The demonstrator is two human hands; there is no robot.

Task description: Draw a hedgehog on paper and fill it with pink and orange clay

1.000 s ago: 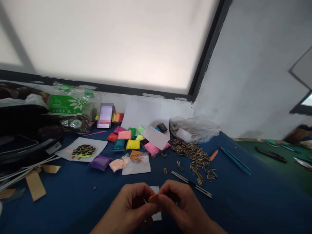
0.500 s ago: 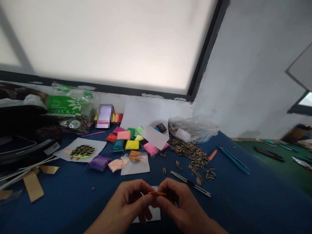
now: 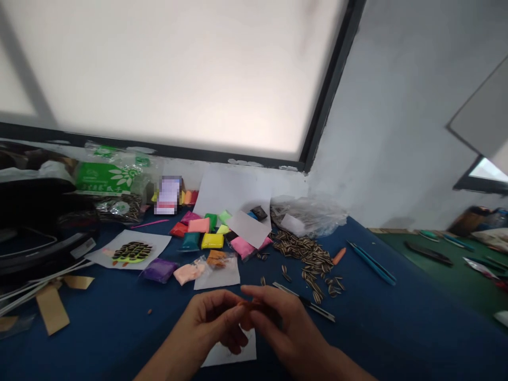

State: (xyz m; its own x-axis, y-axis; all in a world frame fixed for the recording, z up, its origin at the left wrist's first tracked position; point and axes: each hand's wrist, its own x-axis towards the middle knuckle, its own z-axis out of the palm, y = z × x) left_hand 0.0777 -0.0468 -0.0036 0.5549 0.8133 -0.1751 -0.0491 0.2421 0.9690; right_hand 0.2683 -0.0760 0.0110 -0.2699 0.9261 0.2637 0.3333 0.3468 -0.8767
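Note:
A small flattened piece of orange-brown modelling clay [image 3: 246, 319] is between my two hands. My left hand [image 3: 212, 325] pinches it between thumb and fingers from the left. On the other side, my right hand [image 3: 288, 325] has its thumb against the clay, with the index finger stretched over the top edge. My fingers cover part of the clay. Below my hands, a white sheet of paper [image 3: 242, 355] with faint lines lies on the blue table. Farther off, a packet of orange-brown clay [image 3: 216, 259] rests on another white paper.
A utility knife [image 3: 305, 302] lies beyond my right hand, near a pile of sunflower seeds [image 3: 301, 247] and blue tweezers [image 3: 371, 262]. Coloured clay packets [image 3: 213, 241] sit mid-table. On the left, a seed-covered clay figure [image 3: 133, 253] rests on paper. Brown strips [image 3: 52, 309] lie nearby.
My right index finger has lifted and reached left over the clay. The clay is turned from nearly edge-on to hanging lower between the thumbs. The view has shifted slightly.

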